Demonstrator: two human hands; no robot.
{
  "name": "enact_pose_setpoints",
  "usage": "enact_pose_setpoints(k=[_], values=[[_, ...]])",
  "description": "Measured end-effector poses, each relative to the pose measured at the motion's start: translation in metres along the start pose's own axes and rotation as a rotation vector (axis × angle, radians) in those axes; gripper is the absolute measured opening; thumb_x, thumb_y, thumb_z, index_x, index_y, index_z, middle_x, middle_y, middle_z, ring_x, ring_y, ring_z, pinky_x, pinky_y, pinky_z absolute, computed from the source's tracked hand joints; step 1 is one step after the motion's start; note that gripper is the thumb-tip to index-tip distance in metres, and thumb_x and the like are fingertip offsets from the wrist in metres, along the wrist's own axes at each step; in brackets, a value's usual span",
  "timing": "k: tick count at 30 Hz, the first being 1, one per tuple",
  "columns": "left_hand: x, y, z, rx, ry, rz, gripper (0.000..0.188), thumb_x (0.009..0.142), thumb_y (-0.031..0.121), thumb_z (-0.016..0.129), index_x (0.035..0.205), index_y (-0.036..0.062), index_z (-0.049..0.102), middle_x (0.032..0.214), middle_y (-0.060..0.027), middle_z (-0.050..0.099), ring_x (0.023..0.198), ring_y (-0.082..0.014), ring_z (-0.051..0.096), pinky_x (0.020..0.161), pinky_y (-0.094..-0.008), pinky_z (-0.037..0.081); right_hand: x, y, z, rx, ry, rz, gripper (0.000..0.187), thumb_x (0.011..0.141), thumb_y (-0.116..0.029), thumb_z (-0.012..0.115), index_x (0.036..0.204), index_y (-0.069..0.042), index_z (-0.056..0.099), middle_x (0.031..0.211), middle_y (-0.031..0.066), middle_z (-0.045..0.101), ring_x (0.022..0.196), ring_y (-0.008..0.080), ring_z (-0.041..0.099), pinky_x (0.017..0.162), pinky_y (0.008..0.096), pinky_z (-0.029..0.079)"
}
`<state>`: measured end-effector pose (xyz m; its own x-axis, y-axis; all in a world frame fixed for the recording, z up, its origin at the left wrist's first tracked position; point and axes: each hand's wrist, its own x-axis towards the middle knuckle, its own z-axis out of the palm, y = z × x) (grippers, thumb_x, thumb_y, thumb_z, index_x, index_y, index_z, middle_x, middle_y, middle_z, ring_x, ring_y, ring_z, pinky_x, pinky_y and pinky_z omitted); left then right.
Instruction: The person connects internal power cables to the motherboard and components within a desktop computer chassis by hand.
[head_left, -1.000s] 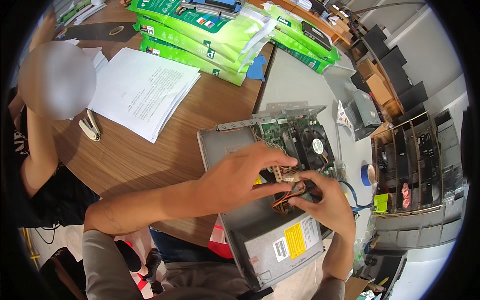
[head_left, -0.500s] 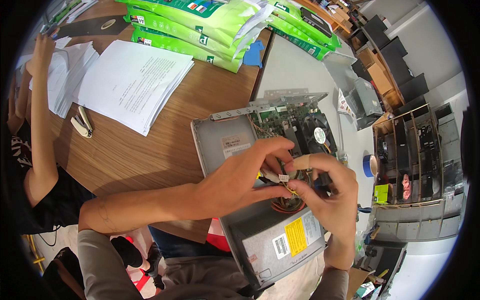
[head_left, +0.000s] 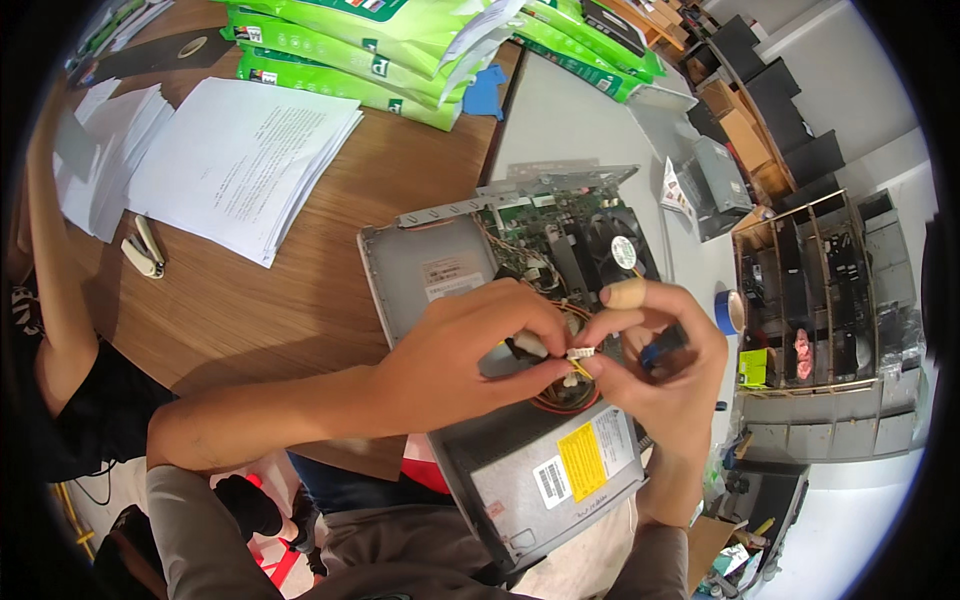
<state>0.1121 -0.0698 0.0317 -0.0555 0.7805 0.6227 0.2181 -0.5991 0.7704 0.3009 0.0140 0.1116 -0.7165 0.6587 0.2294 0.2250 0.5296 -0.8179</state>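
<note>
Two fingertips of the right hand (head_left: pixel 685 385) pinch a white connector (head_left: pixel 582 352), its long axis pointing sideways toward the left hand (head_left: pixel 450 345), whose fingers sit narrow, grip unclear, on the near side of the black fan (head_left: pixel 622 250)

We find the wires (head_left: pixel 565 405) partly hidden by the left hand (head_left: pixel 440 345) and right hand (head_left: pixel 680 370); detail on the white connector (head_left: pixel 581 353) is too small to tell. We record green packs (head_left: pixel 330 58) cut off at 12 o'clock and a co-worker (head_left: pixel 64 335) at 9 o'clock.
</note>
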Motion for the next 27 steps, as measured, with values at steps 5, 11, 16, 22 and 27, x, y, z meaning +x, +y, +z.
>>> enact_pose_setpoints(k=[5, 11, 16, 22, 27], values=[[-0.007, 0.010, 0.009, -0.127, 0.065, -0.069, 0.023, 0.080, -0.003, 0.083, 0.098, 0.0026, 0.068, 0.100, -0.0109, 0.071, 0.087, -0.0227, 0.069, 0.075, -0.0322, 0.053, 0.005, 0.004, -0.006, 0.346, -0.096, 0.106, 0.052, 0.075, 0.009, 0.082, 0.122, 0.002, 0.062, 0.089, 0.0092, 0.077, 0.069, 0.0004, 0.056, 0.055, 0.0181, 0.036], [-0.005, 0.005, 0.006, -0.043, 0.120, 0.131, 0.029, 0.078, -0.004, 0.083, 0.104, 0.0019, 0.070, 0.098, -0.0099, 0.072, 0.084, -0.0218, 0.069, 0.072, -0.0320, 0.051, 0.003, 0.003, -0.008, 0.398, -0.162, 0.139, 0.055, 0.076, 0.007, 0.081, 0.127, 0.002, 0.059, 0.093, 0.0089, 0.074, 0.075, 0.0039, 0.058, 0.059, 0.0199, 0.038], [-0.003, 0.008, 0.000, 0.042, 0.143, 0.243, 0.033, 0.074, -0.005, 0.084, 0.104, 0.0034, 0.073, 0.097, -0.0082, 0.072, 0.080, -0.0201, 0.066, 0.069, -0.0323, 0.050, -0.013, -0.022, -0.008, 0.269, -0.201, 0.134, 0.064, 0.082, 0.005, 0.074, 0.142, 0.001, 0.051, 0.112, 0.0106, 0.060, 0.082, 0.0105, 0.058, 0.068, 0.0232, 0.043], [-0.009, 0.016, 0.001, 0.280, 0.121, 0.349, 0.036, 0.068, -0.004, 0.086, 0.101, 0.0052, 0.077, 0.093, -0.0041, 0.069, 0.076, -0.0209, 0.058, 0.064, -0.0302, 0.049, -0.032, -0.036, -0.010, 0.081, -0.145, 0.059, 0.053, 0.098, -0.016, 0.064, 0.145, 0.005, 0.051, 0.116, 0.0140, 0.049, 0.091, 0.0189, 0.056, 0.083, 0.0295, 0.047], [-0.009, 0.016, -0.002, 0.432, 0.095, 0.429, 0.032, 0.069, 0.003, 0.086, 0.099, 0.0062, 0.077, 0.092, -0.0031, 0.068, 0.078, -0.0208, 0.054, 0.060, -0.0277, 0.046, -0.041, -0.032, -0.013, -0.057, -0.101, -0.019, 0.057, 0.101, -0.025, 0.062, 0.146, 0.008, 0.051, 0.112, 0.0139, 0.050, 0.088, 0.0189, 0.057, 0.079, 0.0294, 0.048]])
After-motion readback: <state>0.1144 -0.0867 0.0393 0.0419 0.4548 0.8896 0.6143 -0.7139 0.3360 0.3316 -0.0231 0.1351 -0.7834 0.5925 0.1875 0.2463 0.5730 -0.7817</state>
